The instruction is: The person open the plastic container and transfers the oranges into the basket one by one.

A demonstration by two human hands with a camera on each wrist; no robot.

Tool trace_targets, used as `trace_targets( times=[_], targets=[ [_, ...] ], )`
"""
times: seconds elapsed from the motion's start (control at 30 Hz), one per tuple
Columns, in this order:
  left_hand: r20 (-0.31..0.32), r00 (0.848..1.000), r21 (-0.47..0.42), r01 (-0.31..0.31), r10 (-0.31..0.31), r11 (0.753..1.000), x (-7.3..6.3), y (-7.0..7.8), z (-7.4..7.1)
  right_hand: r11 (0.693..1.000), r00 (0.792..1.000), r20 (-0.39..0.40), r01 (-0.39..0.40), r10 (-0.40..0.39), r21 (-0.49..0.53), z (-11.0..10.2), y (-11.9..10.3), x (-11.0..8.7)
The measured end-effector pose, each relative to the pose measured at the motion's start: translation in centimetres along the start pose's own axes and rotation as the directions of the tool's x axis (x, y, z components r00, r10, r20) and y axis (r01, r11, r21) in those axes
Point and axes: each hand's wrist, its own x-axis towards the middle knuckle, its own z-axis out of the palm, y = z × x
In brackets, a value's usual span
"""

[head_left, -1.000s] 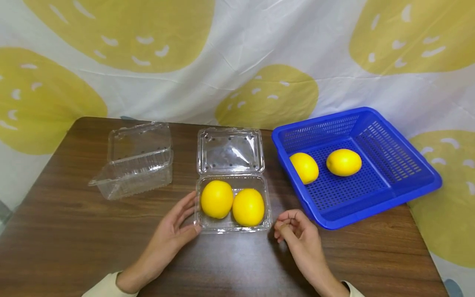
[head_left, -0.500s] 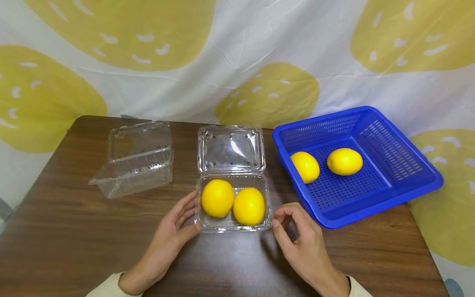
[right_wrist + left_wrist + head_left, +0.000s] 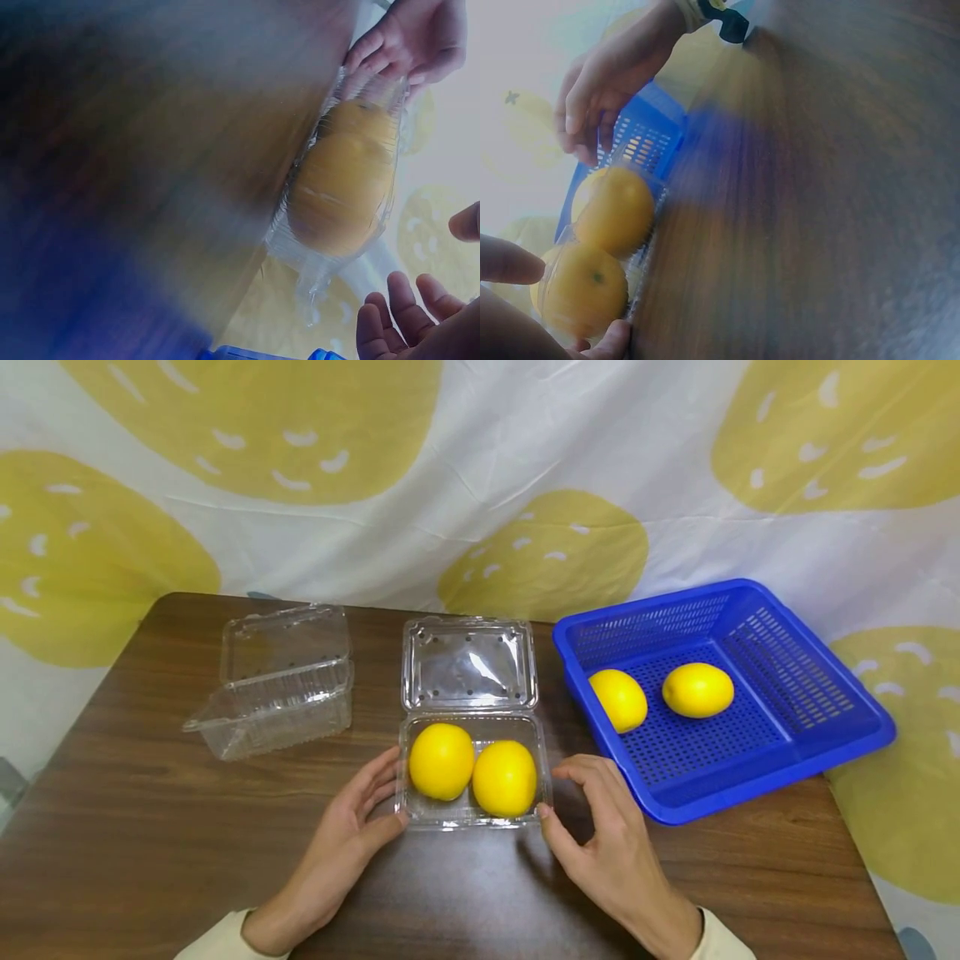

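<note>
In the head view, two round yellow fruits sit side by side in the base of a clear plastic clamshell container, its lid folded back behind it. My left hand holds the container at its left end, thumb on the front-left corner and fingers along the side. Close to the right front corner is my right hand, thumb and fingers spread. The right wrist view shows the right hand's fingers apart from the container, holding nothing.
A blue basket stands on the right with two yellow fruits inside, one oval. Back left, another clear container stands with its lid up. The wooden table meets a patterned cloth at the back.
My right hand has turned and spread its thumb and fingers, moving slightly left and up toward the container's right front corner. The left hand stays at the container's left end.
</note>
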Motion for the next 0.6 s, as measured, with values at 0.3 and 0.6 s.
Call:
trace_targets(
  times=[0.3,0.6],
  targets=[
    [0.003,1.000,-0.004,-0.007,0.007,1.000,-0.1,0.1,0.1,1.000,0.995,0.096,0.015,-0.015,-0.001,0.2,0.2,0.5],
    [0.009,1.000,-0.012,-0.016,0.016,1.000,-0.1,0.0,0.2,0.999,0.981,0.195,0.013,-0.004,-0.048,0.8,0.2,1.1]
  ],
)
